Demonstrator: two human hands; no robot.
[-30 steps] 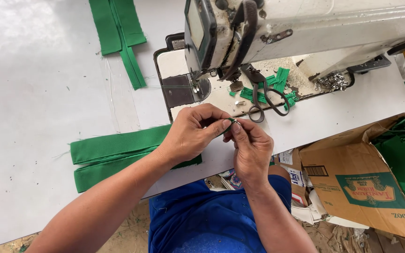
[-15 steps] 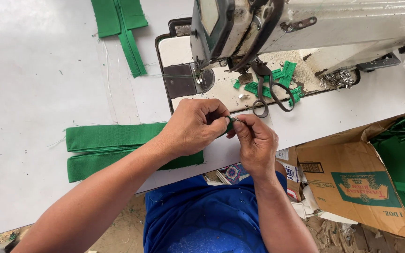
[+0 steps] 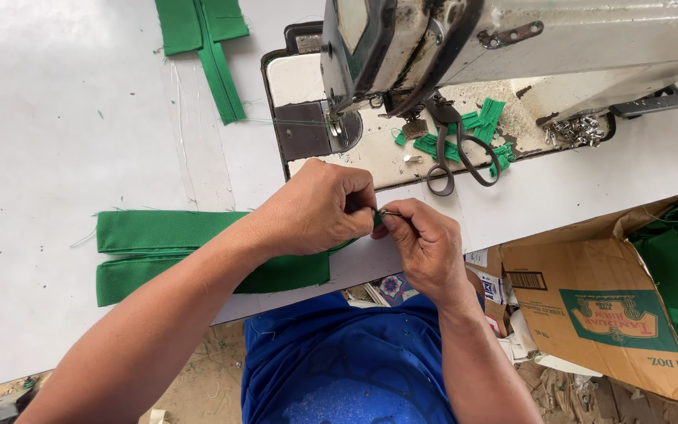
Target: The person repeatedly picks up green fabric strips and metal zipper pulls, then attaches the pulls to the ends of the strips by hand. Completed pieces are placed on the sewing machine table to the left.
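Not much has shifted since half a second ago: both hands sit in about the same spot at the table's front edge, maybe a touch lower in the picture. The left hand (image 3: 315, 210) is curled shut, pinching the end of the folded green fabric strip (image 3: 174, 253), which trails off to the left under the forearm on the white table (image 3: 49, 133). The right hand (image 3: 421, 239) is closed too, fingertips nipping a small metal piece (image 3: 388, 213) right against the left hand's fingers. Just beyond the hands lie the dark metal scissors (image 3: 453, 153) on the sewing machine bed, among green scraps (image 3: 480, 129). Farther back stands the off-white sewing machine (image 3: 527, 39), and another green fabric piece (image 3: 202, 35) top left.
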